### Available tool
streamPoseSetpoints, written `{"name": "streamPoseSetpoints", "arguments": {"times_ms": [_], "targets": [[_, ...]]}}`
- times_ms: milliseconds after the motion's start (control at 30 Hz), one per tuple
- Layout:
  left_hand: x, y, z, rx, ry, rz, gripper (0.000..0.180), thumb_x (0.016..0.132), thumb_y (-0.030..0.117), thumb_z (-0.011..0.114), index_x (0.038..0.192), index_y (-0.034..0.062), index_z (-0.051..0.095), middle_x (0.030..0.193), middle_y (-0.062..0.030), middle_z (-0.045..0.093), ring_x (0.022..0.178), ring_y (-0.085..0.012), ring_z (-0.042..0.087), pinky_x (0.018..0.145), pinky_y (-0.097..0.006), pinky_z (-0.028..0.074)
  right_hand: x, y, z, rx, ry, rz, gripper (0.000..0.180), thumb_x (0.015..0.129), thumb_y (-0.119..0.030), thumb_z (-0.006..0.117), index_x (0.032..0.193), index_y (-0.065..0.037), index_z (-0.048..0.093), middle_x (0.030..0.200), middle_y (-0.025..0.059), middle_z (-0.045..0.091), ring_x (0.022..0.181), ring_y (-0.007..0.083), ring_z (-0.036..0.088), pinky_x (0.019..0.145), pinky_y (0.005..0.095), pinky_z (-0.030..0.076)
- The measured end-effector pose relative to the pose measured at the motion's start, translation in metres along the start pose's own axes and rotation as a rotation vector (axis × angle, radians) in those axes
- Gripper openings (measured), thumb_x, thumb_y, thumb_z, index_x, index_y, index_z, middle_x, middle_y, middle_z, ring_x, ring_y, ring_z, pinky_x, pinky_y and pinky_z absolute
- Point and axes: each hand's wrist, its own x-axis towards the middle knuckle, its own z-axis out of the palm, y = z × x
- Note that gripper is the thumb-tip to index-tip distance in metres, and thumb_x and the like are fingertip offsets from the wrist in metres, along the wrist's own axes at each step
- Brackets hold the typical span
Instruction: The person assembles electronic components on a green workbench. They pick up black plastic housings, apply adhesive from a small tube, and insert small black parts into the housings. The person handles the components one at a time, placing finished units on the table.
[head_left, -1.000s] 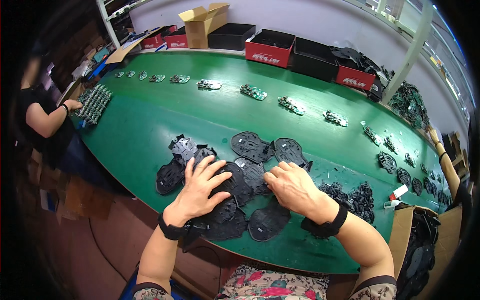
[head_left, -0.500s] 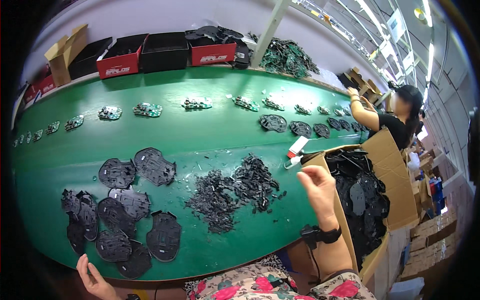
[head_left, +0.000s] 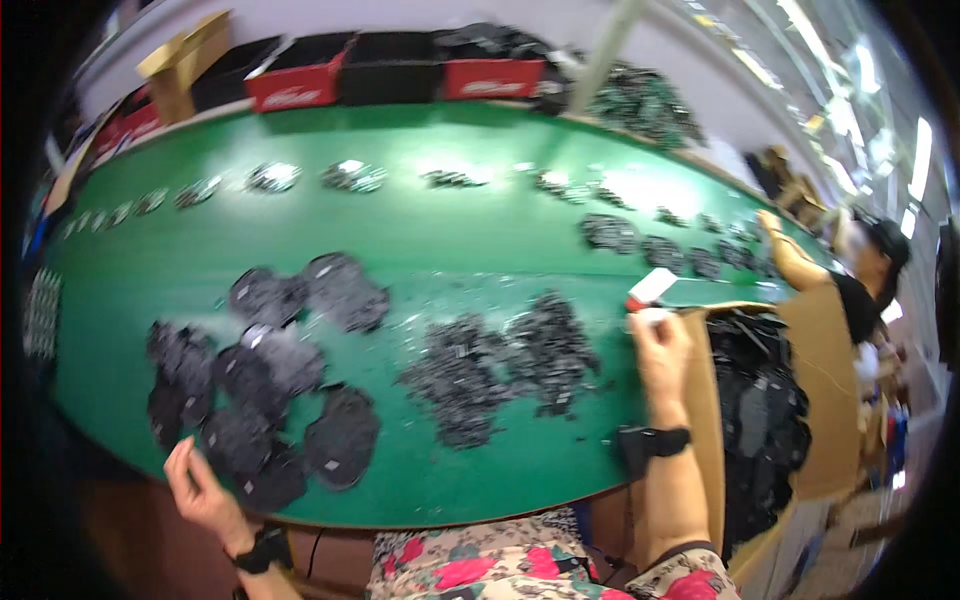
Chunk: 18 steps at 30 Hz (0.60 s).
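My right hand (head_left: 663, 365) reaches over the table's right side, its thumb and fingers closed around a small white-capped bottle (head_left: 652, 315); blur softens the grip. Just beyond the fingertips lies a small white and red box (head_left: 653, 288). At the table's near left edge my left hand (head_left: 203, 497) is empty, thumb and fingers apart, beside a cluster of black plastic shells (head_left: 238, 437). One separate shell (head_left: 342, 440) lies right of that cluster. Between my hands, a heap of small black plastic pieces (head_left: 460, 375) covers part of the green table (head_left: 500, 490).
An open cardboard box (head_left: 705, 420) full of black shells stands at my right. A row of circuit boards (head_left: 353, 176) crosses the far table, with more black shells (head_left: 610, 232) at right. Red and black bins (head_left: 390, 75) line the back. A co-worker (head_left: 860, 270) sits at far right.
My right hand has closed on the small bottle by the box. My left hand has risen toward the shells. The whole view has shifted, moving the scene rightward and up.
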Motion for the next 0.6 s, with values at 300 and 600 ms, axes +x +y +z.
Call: {"name": "streamPoseSetpoints", "arguments": {"times_ms": [300, 600], "targets": [[0.005, 0.007, 0.005, -0.04, -0.012, 0.039, 0.009, 0.087, -0.004, 0.059, 0.094, -0.0024, 0.064, 0.095, -0.0103, 0.066, 0.088, -0.022, 0.061, 0.081, -0.032, 0.049, -0.079, -0.096, 0.0, 0.416, -0.586, 0.048, 0.035, 0.092, -0.011, 0.06, 0.124, 0.004, 0.055, 0.103, 0.0072, 0.061, 0.091, 0.0143, 0.058, 0.08, 0.0277, 0.049], [0.006, 0.013, 0.006, -0.099, 0.004, 0.033, 0.01, 0.086, -0.003, 0.061, 0.094, -0.0015, 0.066, 0.094, -0.0108, 0.067, 0.087, -0.0227, 0.062, 0.08, -0.032, 0.049, -0.132, -0.151, 0.086, 0.547, -1.091, 0.124, 0.038, 0.086, -0.004, 0.067, 0.122, 0.0, 0.053, 0.107, 0.0061, 0.061, 0.099, 0.0125, 0.058, 0.087, 0.0272, 0.046]]}}
